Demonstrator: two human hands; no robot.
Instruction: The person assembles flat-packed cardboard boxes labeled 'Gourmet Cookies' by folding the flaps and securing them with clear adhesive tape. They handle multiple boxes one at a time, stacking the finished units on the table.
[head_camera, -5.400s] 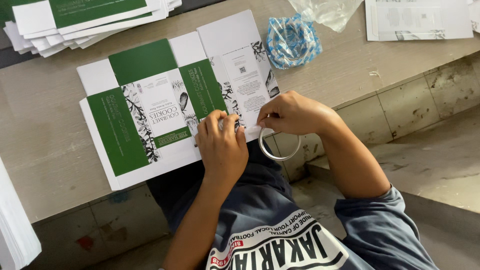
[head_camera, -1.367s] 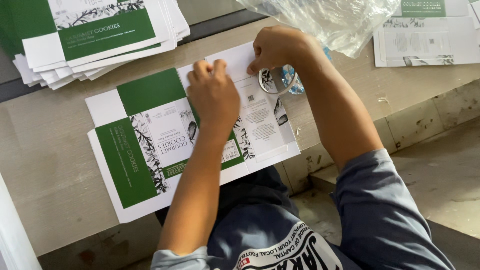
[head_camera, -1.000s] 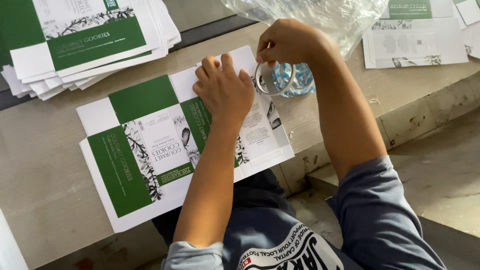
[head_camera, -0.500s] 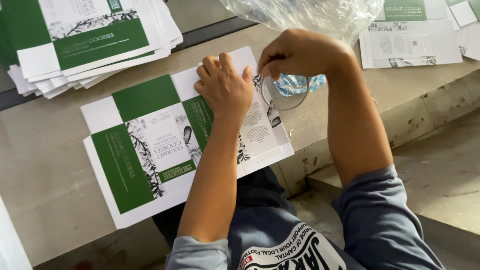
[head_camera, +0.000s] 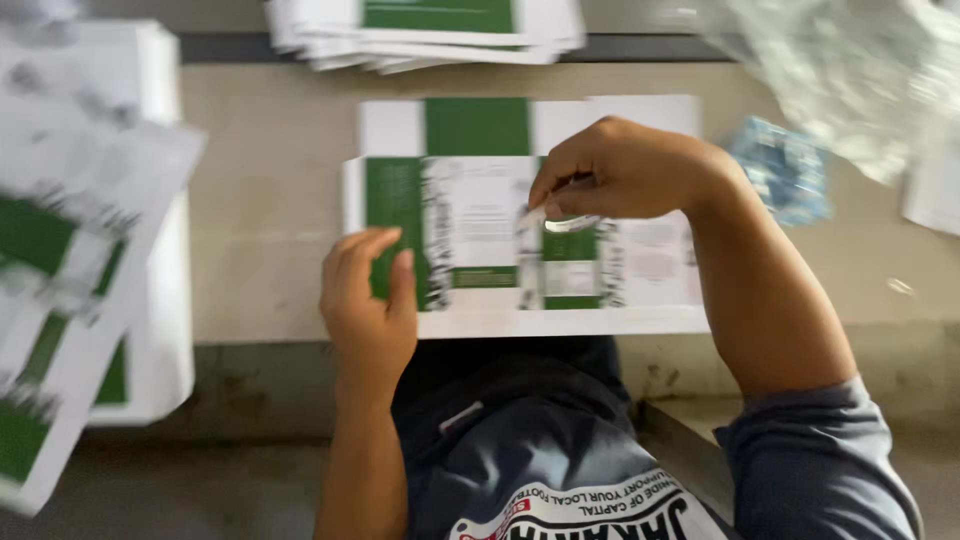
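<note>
The left hand (head_camera: 368, 300) lies flat, fingers together, pinning the light, bendy carton sheet (head_camera: 525, 215) near its edge, while the right hand (head_camera: 625, 170) pinches a tape roll (head_camera: 570, 222).

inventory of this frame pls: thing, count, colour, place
carton blank: 1, green and white, flat on table centre
tape roll: 1, clear, in right hand
carton stacks: 2 at least, green and white, left and top edge
plastic bag: 1, clear, top right
blue packet: 1, right of blank
table: 1, beige
left hand: on blank's left edge
right hand: over blank, pinching roll
</note>
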